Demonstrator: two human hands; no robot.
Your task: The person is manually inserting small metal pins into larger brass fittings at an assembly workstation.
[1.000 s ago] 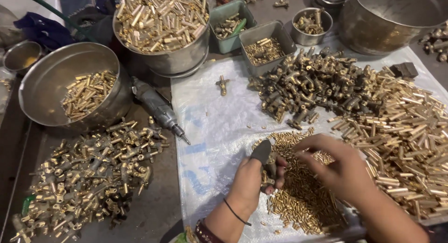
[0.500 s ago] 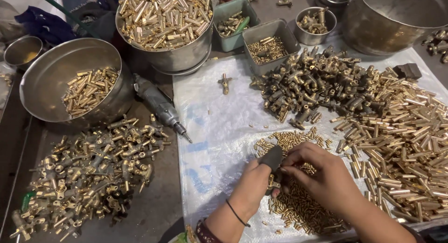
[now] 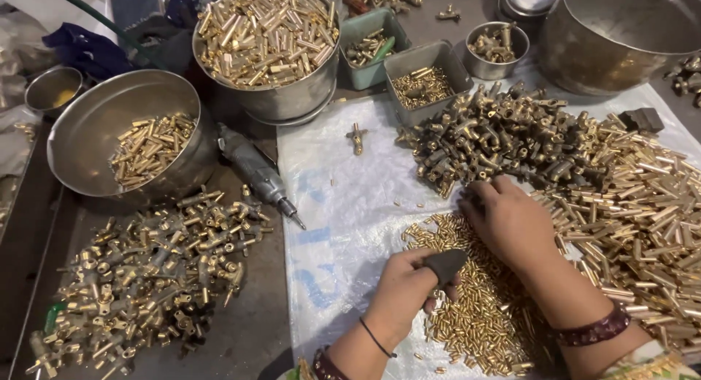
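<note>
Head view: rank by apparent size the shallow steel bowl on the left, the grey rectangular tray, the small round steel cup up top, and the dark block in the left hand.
1. Shallow steel bowl, clearly largest.
2. Grey rectangular tray.
3. Small round steel cup, a bit smaller than the tray.
4. Dark block in the left hand, smallest, though it is nearer the camera and partly hidden by fingers.

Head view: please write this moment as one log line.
left hand: holds dark tool | right hand: on dark fittings | below: small brass pins

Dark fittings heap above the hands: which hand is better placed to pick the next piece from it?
The right hand. Its fingertips already rest at the near edge of the dark fittings heap, while the left hand sits lower, closed around a dark wedge-shaped tool, so it seems less free.
</note>
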